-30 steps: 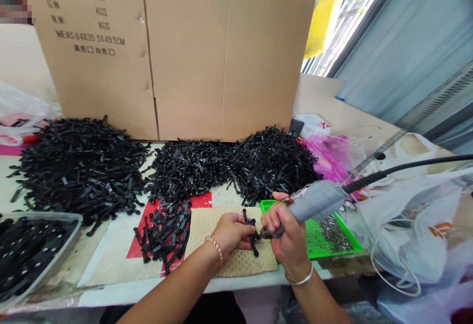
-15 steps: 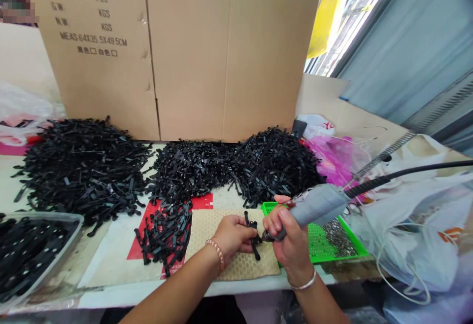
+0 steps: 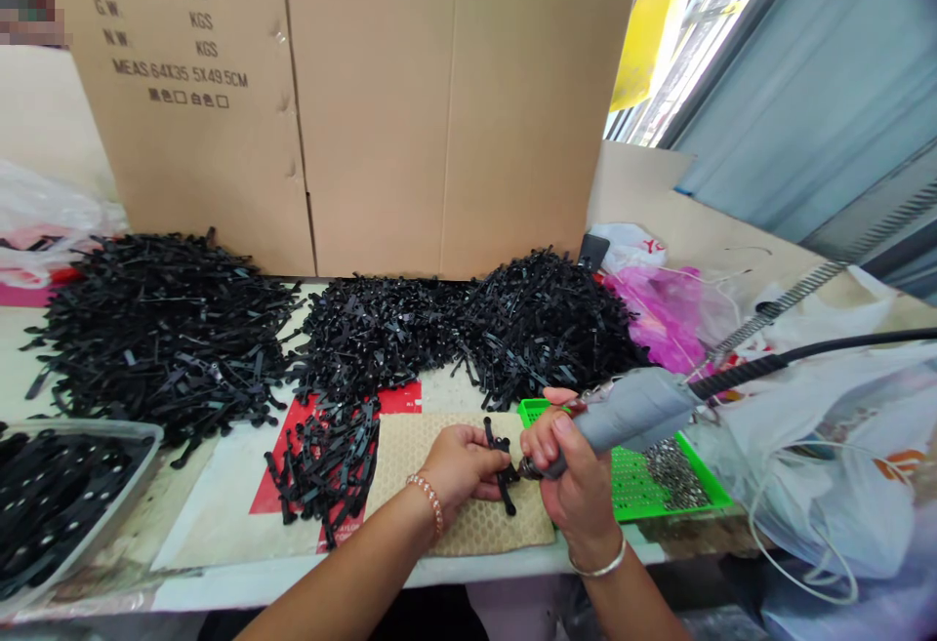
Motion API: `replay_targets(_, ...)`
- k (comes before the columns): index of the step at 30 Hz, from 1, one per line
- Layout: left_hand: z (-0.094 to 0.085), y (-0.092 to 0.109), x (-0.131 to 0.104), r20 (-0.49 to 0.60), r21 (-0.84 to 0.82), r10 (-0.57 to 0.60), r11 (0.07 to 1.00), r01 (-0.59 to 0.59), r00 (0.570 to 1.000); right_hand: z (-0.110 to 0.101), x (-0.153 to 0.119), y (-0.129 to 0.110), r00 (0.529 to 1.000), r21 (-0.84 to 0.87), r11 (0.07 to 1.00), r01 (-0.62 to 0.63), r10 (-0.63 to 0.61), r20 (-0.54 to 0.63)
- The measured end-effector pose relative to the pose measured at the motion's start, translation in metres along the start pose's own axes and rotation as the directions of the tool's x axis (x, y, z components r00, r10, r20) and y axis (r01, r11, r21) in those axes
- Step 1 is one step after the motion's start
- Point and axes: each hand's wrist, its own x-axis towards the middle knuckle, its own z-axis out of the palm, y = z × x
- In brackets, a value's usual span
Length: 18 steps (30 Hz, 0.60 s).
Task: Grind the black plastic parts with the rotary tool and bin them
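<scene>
My left hand pinches a small black plastic linkage part over the honeycomb-patterned mat. My right hand is wrapped around a grey-taped electric screwdriver, which hangs from a coil spring and trails a black cable. The tool's tip points left and meets, or comes very close to, the black part; the exact contact is too small to make out. Beneath and behind my right hand lies a green tray holding small metal screws.
Large heaps of black parts lie along the back against a tall cardboard box. A smaller pile is left of the mat. A clear tub of black parts stands at far left, plastic bags at right.
Both hands keep almost the same place and grip. The rear of the screwdriver, its spring and its cable sit slightly farther right, and the view has shifted a little.
</scene>
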Motion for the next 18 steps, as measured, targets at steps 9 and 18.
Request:
replay_targets(9, 0.0021, 0.0032, -0.0023, -0.021, -0.009, -0.01, 1.0, 0.01, 1.0, -0.0011, 0.0003, -0.0001, 0.999, 0.005, 0.999, 0.043, -0.043, 0.008)
replay_targets(18, 0.003, 0.0052, -0.0046, -0.025, -0.009, -0.014, 1.0, 0.014, 1.0, -0.002, -0.0023, 0.0035, 0.999, -0.024, 0.999, 0.042, -0.041, 0.026)
